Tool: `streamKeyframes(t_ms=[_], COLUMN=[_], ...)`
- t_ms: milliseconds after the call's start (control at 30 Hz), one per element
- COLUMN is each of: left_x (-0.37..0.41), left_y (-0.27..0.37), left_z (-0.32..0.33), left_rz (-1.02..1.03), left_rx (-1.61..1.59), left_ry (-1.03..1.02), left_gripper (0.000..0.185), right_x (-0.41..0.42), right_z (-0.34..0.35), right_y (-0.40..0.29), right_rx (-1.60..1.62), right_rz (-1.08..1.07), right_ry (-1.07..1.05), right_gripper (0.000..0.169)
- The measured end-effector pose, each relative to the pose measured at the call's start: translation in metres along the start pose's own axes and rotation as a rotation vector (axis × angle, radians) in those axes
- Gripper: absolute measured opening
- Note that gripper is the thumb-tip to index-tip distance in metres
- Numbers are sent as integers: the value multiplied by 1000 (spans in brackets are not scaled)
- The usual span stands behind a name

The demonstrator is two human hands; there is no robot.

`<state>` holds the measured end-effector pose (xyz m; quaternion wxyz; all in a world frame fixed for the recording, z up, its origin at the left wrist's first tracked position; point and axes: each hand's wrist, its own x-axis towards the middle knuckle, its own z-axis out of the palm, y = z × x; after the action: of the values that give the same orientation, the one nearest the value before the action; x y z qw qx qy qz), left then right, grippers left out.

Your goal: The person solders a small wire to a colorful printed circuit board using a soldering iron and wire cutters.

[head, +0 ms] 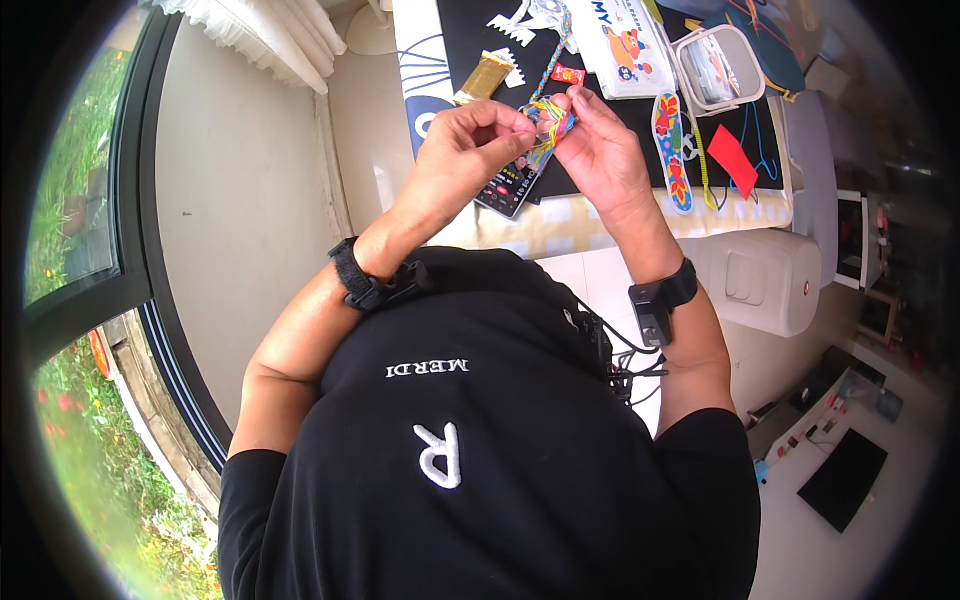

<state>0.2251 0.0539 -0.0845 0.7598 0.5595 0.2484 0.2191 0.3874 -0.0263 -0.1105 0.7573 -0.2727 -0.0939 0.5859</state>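
My left hand (474,146) pinches thumb against index finger at the near side of a bundle of colourful threads (556,126). Yellow, blue and pink strands of it lie against the raised fingers of my right hand (602,150), which holds the bundle from the other side. From between the hands a multicoloured braided cord (555,61) runs up the black tabletop mat. Beneath the hands lies a smartphone (504,193) with a lit screen, partly covered by my left hand and loose strands. Exactly which strands each fingertip grips is too small to tell.
A gold packet (482,77), white notched cards (511,31) and a small red packet (568,74) lie beyond the hands. To the right are a printed plastic pack (634,52), a patterned insole (671,154), a white basket (756,71) and a red card (733,160). A white stool (765,281) stands below.
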Motion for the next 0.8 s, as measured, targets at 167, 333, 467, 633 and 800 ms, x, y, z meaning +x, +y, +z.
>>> streamKeyframes(t_ms=[167, 333, 467, 633, 800], left_x=[2, 3, 4, 5, 5], left_y=[-7, -6, -8, -8, -9], left_z=[3, 4, 2, 3, 1], left_rz=[-15, -53, -56, -44, -62], left_rx=[51, 19, 47, 12, -27], left_ry=[5, 15, 20, 46, 38], left_gripper=[12, 12, 12, 11, 8], right_x=[0, 1, 1, 2, 1], right_z=[4, 4, 3, 2, 4], right_y=[3, 4, 5, 6, 7], right_rx=[0, -7, -19, -26, -28], right_rz=[-15, -21, -35, -27, -28], right_ry=[-11, -36, -53, -75, -60], right_gripper=[7, 7, 7, 7, 7])
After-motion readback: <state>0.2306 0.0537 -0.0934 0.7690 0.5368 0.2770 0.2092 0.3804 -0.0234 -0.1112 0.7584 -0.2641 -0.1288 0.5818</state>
